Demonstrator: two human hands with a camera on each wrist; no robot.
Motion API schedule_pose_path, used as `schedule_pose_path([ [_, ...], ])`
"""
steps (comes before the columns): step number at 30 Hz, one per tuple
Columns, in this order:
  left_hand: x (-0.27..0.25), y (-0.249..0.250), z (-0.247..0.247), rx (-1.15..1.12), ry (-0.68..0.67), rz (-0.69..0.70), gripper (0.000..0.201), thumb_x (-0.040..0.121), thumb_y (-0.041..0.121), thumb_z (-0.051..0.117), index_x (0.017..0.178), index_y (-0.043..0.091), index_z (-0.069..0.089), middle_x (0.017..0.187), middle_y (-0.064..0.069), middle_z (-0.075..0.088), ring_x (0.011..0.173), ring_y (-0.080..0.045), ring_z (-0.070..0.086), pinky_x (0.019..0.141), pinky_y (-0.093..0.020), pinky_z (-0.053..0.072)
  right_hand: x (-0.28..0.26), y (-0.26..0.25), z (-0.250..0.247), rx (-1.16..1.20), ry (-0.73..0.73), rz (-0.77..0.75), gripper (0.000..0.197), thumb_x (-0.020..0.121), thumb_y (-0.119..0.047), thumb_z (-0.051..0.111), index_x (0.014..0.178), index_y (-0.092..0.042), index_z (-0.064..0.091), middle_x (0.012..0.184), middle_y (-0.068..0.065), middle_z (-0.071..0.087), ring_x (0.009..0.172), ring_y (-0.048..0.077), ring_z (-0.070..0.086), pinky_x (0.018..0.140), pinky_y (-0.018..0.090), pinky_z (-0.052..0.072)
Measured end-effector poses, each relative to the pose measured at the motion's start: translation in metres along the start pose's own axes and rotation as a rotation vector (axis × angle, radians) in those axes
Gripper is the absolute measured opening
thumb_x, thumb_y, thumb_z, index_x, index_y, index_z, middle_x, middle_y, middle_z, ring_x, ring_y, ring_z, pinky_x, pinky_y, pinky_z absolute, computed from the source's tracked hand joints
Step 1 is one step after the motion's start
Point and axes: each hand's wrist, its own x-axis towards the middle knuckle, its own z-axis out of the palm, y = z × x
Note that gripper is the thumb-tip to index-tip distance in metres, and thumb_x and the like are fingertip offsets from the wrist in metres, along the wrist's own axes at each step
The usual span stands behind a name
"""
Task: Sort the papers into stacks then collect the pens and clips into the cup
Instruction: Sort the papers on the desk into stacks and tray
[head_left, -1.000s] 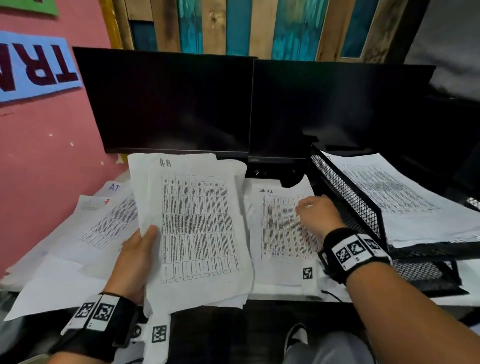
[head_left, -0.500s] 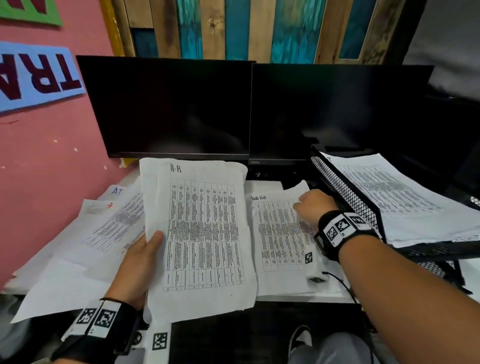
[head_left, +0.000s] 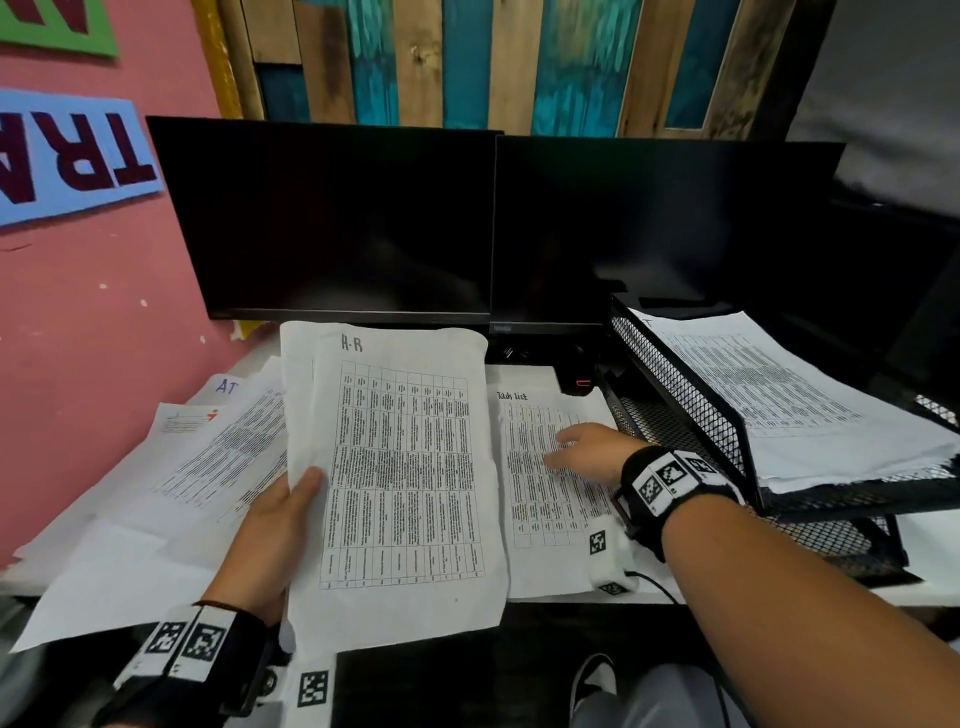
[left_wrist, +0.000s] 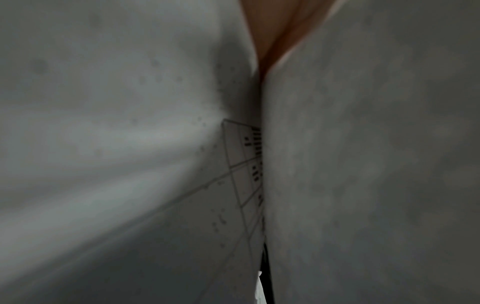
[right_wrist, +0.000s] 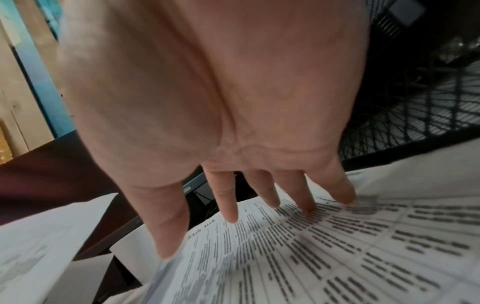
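My left hand (head_left: 283, 525) grips the left edge of a bundle of printed sheets headed "H-R" (head_left: 400, 467), held up over the desk; the left wrist view shows only the sheets (left_wrist: 130, 164) close up. My right hand (head_left: 587, 449) lies with straight, spread fingers (right_wrist: 306, 197) on the "Task List" stack (head_left: 545, 519), also seen in the right wrist view (right_wrist: 337, 257). More loose papers (head_left: 208, 457) lie spread at the left. No pens, clips or cup are in view.
Two dark monitors (head_left: 467, 223) stand at the back of the desk. A black mesh paper tray (head_left: 685, 410) at the right holds a stack of printed sheets (head_left: 779, 395). A pink wall (head_left: 78, 322) borders the left side.
The right hand slid down from the sheet's upper right, near the tray, onto the middle of the Task List stack, with fingers spread. The left hand keeps holding the H-R sheets.
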Motion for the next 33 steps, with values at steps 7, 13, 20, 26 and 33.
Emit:
schedule_pose_path([
  [7, -0.002, -0.001, 0.000, -0.040, -0.004, -0.005, 0.026, 0.109, 0.022, 0.049, 0.123, 0.013, 0.068, 0.089, 0.013, 0.078, 0.085, -0.004, 0.073, 0.072, -0.023, 0.048, 0.007, 0.001, 0.015, 0.129, -0.018, -0.041, 0.078, 0.099, -0.046, 0.062, 0.164, -0.023, 0.025, 0.168, 0.003, 0.031, 0.143, 0.025, 0.047, 0.114, 0.033, 0.038],
  [13, -0.002, 0.000, 0.000, -0.025, -0.023, -0.002, 0.022, 0.109, 0.022, 0.047, 0.119, 0.017, 0.066, 0.076, 0.022, 0.077, 0.071, 0.005, 0.072, 0.064, -0.016, 0.047, 0.017, 0.004, 0.006, 0.196, 0.153, 0.046, 0.068, 0.099, -0.035, 0.064, 0.157, -0.011, 0.039, 0.157, 0.012, 0.046, 0.130, 0.027, 0.056, 0.110, 0.039, 0.048],
  [20, -0.001, -0.001, -0.001, 0.000, -0.005, -0.014, 0.027, 0.109, 0.023, 0.048, 0.123, 0.014, 0.069, 0.087, 0.014, 0.079, 0.091, -0.007, 0.070, 0.073, -0.023, 0.047, 0.024, -0.004, -0.008, 0.128, 0.164, 0.114, 0.046, 0.096, -0.036, 0.062, 0.125, 0.000, 0.067, 0.133, 0.015, 0.067, 0.112, 0.027, 0.068, 0.088, 0.032, 0.056],
  [26, 0.001, -0.001, -0.004, 0.051, -0.010, -0.002, 0.032, 0.109, 0.024, 0.048, 0.129, 0.008, 0.068, 0.111, 0.001, 0.074, 0.102, -0.012, 0.068, 0.077, -0.020, 0.045, 0.029, -0.001, -0.005, 0.170, 0.148, 0.200, 0.050, 0.100, -0.037, 0.059, 0.135, -0.002, 0.059, 0.139, 0.013, 0.061, 0.106, 0.026, 0.062, 0.080, 0.029, 0.045],
  [33, 0.001, 0.001, -0.006, 0.083, 0.000, -0.005, 0.032, 0.109, 0.025, 0.048, 0.128, 0.010, 0.068, 0.115, 0.002, 0.074, 0.109, -0.017, 0.068, 0.087, -0.027, 0.045, 0.034, 0.000, -0.001, 0.361, 0.200, 0.215, 0.040, 0.099, -0.031, 0.061, 0.126, -0.001, 0.064, 0.133, 0.015, 0.067, 0.097, 0.022, 0.067, 0.071, 0.030, 0.047],
])
